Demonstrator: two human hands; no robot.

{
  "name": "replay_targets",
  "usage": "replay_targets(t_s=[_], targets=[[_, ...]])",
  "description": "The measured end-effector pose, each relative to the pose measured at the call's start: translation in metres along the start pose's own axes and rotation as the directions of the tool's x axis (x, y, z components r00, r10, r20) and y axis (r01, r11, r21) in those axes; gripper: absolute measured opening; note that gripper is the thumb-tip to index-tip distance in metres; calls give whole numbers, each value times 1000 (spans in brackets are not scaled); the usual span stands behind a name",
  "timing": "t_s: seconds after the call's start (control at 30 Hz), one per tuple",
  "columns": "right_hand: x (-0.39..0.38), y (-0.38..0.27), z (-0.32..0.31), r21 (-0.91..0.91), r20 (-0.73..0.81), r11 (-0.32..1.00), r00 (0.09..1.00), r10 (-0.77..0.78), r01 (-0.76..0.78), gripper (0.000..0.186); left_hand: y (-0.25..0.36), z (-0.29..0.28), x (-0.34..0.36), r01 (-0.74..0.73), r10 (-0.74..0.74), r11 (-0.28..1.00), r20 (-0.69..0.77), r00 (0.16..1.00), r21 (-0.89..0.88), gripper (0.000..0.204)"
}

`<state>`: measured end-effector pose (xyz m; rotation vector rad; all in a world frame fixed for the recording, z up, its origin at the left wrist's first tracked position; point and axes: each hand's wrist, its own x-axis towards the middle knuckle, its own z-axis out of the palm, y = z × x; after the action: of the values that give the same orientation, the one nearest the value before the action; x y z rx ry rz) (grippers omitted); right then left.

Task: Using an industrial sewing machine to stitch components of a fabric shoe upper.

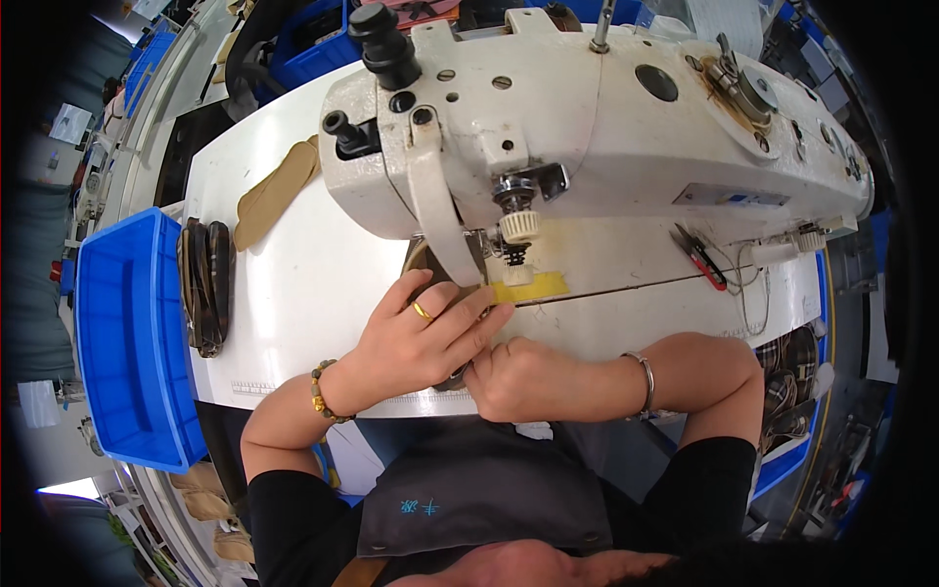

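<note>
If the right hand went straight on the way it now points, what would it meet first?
First the dark workpiece, which the right hand seems to touch; then probably the left hand, though depth is unclear and it might pass underneath.

From where I watch, the only writing clear to me is a pair of bright blue characters [420, 508] on the dark apron [479, 479]. I also see a rectangular plate [731, 196] on the white sewing machine [577, 117] and a ruler scale [252, 388] along the worktable's [293, 333] near edge, both too small to read.
</note>
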<state>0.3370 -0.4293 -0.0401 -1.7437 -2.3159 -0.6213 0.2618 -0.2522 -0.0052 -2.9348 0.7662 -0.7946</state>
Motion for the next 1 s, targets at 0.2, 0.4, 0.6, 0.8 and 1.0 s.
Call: replay_targets(t_s=[0.2, 0.4, 0.6, 0.8, 1.0], targets=[[-1, -3, -2, -22, 21, 1000, 1000, 23, -22, 13, 0, 6, -15, 49, -33, 995, 165, 986, -91, 29], [-2, -11, 1, 29, -20, 999, 999, 40, -40, 24, 6, 7, -20, 39, -21, 994, 166, 986, -106, 34], [0, -10, 1, 65, -38, 997, 998, 43, -40, 24, 4, 10, -20, 25, -6, 989, 129, 992, -145, 36], [0, -6, -5, 17, -19, 1000, 1000, 9, -9, 13, 5, 11, -18, 37, -19, 985, 108, 994, -171, 35], [-3, -6, 4, -12, 59, 997, 996, 74, -73, 18, -2, 15, -11, 80, -68, 986, 89, 994, -146, 27]])
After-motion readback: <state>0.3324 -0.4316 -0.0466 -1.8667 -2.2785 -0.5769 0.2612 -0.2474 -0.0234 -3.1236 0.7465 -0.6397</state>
